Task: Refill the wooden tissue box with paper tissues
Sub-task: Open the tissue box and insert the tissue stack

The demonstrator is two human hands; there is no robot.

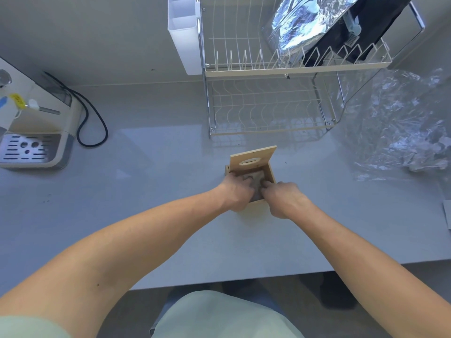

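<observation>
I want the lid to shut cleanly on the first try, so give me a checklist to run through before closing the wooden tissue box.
1. Lid clear of the opening: ok, it stands tilted up at the far side of the wooden tissue box.
2. Tissues inside the box: ok, a pale stack lies below the rim.
3. Hands out of the box: not ok, the left hand and right hand both have fingers inside.
4. Top tissue fed toward the lid's oval slot: cannot tell.
5. Tissues lying flat: cannot tell, the hands hide much of them.
6. Box steady on the counter: ok.
</observation>
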